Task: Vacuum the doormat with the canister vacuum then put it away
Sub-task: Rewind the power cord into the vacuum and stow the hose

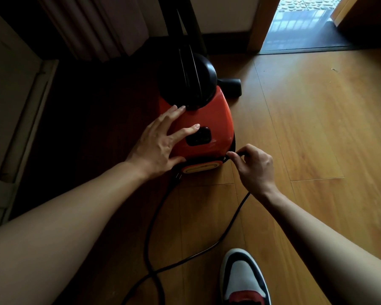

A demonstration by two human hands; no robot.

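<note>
both forearms run off the bottom corners, elbows out of frame. the shoe (244, 280) is cut at the bottom edge, heel unseen. the cord (154, 230) drops out of view at the bottom, its plug end not shown, and where it passes through the right hand (254, 167) the pinching fingertips cover it. the left hand (161, 142) lies over the vacuum (207, 119), hiding that side of the shell. the hose (183, 25) climbs off the top edge. left of the vacuum the floor sinks into shadow too dark to read. the doorway (304, 23) is clipped at the top, what's beyond it blurred.
</note>
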